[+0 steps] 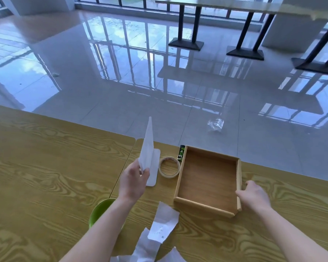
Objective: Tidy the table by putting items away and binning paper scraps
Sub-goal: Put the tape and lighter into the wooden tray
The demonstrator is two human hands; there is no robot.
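Beside the tray [239,178], unreadable green-labelled tube [181,153]

bright daylight glares off the glossy floor [121,69]; wide-angle bending at edges.

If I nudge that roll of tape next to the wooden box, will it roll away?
Probably not. The roll of tape lies flat on its side on the table, so it should slide, not roll. It looks thin and hollow, likely light. The wooden box blocks it rightward.
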